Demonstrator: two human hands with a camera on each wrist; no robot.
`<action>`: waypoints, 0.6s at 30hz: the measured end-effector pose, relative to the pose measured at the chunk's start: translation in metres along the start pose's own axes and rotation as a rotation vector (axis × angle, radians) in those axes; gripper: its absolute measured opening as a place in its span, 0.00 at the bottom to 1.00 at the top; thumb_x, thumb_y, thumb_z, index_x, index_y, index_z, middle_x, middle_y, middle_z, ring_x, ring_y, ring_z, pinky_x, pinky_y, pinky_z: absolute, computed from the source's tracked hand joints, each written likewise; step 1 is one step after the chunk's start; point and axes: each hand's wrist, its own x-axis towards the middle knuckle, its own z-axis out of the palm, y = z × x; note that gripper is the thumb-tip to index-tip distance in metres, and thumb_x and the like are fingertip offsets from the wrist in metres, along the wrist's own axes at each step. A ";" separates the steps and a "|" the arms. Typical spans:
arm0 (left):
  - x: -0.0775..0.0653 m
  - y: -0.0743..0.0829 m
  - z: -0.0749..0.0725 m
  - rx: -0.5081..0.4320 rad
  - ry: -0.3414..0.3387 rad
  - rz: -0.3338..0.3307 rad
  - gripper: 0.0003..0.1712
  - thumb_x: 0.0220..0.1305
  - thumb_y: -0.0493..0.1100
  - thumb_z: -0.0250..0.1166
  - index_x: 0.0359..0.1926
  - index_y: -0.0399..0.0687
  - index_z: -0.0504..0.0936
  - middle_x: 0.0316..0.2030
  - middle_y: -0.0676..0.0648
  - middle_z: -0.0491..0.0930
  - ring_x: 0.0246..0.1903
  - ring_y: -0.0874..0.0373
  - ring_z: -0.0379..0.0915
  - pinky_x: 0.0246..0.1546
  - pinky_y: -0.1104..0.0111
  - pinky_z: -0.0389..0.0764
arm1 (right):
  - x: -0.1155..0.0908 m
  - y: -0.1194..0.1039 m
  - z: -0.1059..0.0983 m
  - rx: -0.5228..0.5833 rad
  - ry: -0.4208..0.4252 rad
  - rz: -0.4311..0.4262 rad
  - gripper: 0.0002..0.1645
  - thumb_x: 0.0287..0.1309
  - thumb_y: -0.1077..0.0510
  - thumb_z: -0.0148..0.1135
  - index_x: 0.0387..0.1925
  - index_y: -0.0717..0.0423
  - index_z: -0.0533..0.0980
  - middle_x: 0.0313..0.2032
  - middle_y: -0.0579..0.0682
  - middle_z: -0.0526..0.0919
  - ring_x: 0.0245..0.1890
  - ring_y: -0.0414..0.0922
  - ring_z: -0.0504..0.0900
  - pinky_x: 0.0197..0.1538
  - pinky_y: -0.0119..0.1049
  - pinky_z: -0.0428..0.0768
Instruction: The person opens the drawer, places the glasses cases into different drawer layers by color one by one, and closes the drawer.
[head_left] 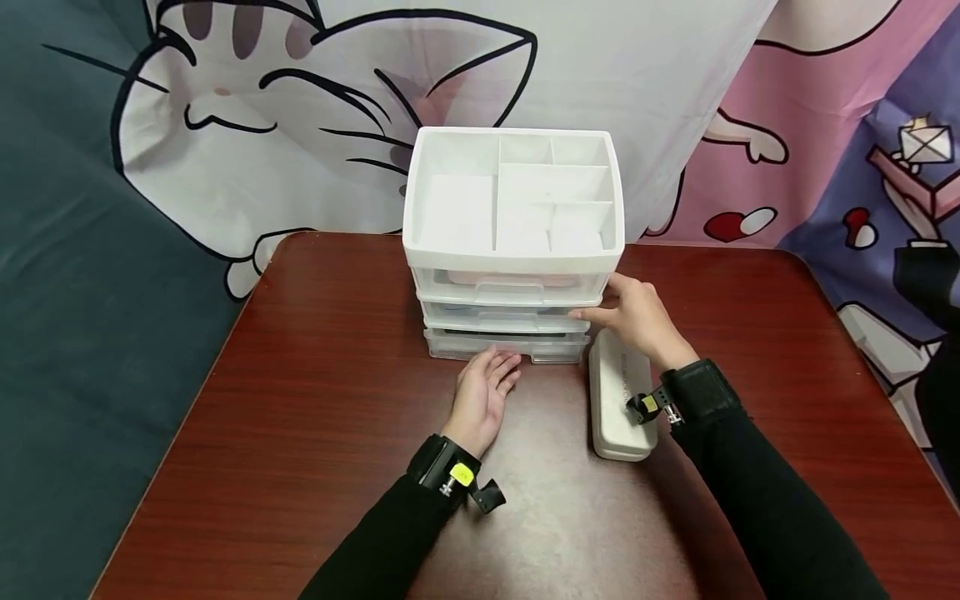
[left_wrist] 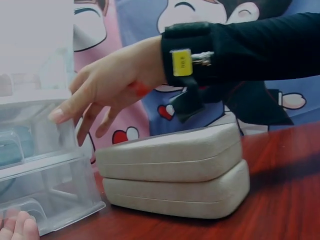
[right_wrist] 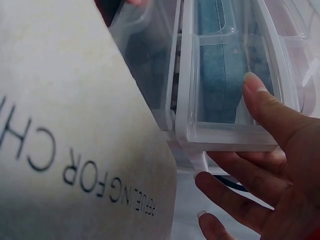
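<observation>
A white plastic drawer cabinet with three clear-fronted drawers stands at the back of the table. My left hand is palm up with relaxed fingers at the handle of the bottom drawer, which protrudes slightly. At the cabinet's right front corner, my right hand holds on, its thumb on the front of the middle drawer and its fingers round the side. Something blue shows through that drawer. Beneath the right wrist lies a long off-white case in two layers, with dark lettering on top.
The cabinet's top tray is divided into several compartments. A brown wooden table carries everything. Behind it hangs a cartoon-printed curtain, close to the cabinet's back.
</observation>
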 end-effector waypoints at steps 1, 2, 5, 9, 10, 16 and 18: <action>-0.003 0.000 -0.001 0.006 -0.001 -0.004 0.09 0.73 0.42 0.51 0.45 0.41 0.70 0.42 0.45 0.76 0.45 0.56 0.76 0.43 0.70 0.77 | 0.000 0.000 0.000 -0.001 0.000 0.001 0.31 0.48 0.49 0.75 0.52 0.55 0.77 0.45 0.56 0.87 0.45 0.50 0.85 0.47 0.46 0.79; -0.006 0.000 -0.001 0.014 -0.002 -0.009 0.09 0.73 0.42 0.51 0.45 0.41 0.70 0.42 0.45 0.76 0.45 0.56 0.76 0.43 0.71 0.77 | 0.000 0.000 0.000 -0.003 0.000 0.002 0.31 0.48 0.49 0.75 0.52 0.55 0.77 0.44 0.56 0.87 0.45 0.50 0.85 0.47 0.46 0.79; -0.017 -0.001 -0.005 0.029 -0.013 -0.021 0.08 0.72 0.42 0.51 0.44 0.41 0.70 0.42 0.46 0.76 0.45 0.57 0.77 0.43 0.71 0.77 | -0.001 0.000 -0.001 -0.003 -0.002 0.005 0.30 0.48 0.49 0.75 0.52 0.56 0.77 0.44 0.57 0.86 0.45 0.51 0.85 0.47 0.47 0.79; -0.032 -0.002 -0.012 0.048 -0.038 -0.028 0.09 0.72 0.43 0.52 0.44 0.41 0.70 0.41 0.47 0.76 0.45 0.57 0.77 0.44 0.70 0.76 | -0.001 0.000 -0.001 0.000 -0.010 0.002 0.30 0.49 0.49 0.75 0.52 0.57 0.76 0.44 0.57 0.86 0.45 0.51 0.85 0.46 0.46 0.79; -0.036 -0.003 -0.015 0.053 -0.046 -0.030 0.10 0.72 0.43 0.52 0.45 0.40 0.71 0.41 0.47 0.77 0.46 0.57 0.77 0.45 0.70 0.76 | -0.001 -0.001 -0.001 0.000 -0.011 0.002 0.30 0.49 0.49 0.75 0.52 0.57 0.76 0.44 0.57 0.86 0.45 0.51 0.85 0.46 0.46 0.79; -0.061 -0.005 -0.028 0.077 -0.094 -0.065 0.10 0.71 0.44 0.54 0.46 0.42 0.71 0.44 0.48 0.76 0.48 0.57 0.77 0.47 0.69 0.76 | -0.001 -0.002 -0.002 0.006 -0.009 0.003 0.30 0.48 0.49 0.75 0.52 0.56 0.77 0.44 0.57 0.87 0.46 0.52 0.85 0.48 0.47 0.78; -0.069 -0.005 -0.030 0.079 -0.105 -0.075 0.10 0.71 0.44 0.54 0.46 0.43 0.70 0.45 0.48 0.76 0.48 0.57 0.77 0.48 0.69 0.76 | -0.001 -0.003 -0.001 0.010 -0.012 0.006 0.30 0.48 0.50 0.75 0.52 0.56 0.77 0.44 0.58 0.87 0.46 0.52 0.85 0.48 0.47 0.78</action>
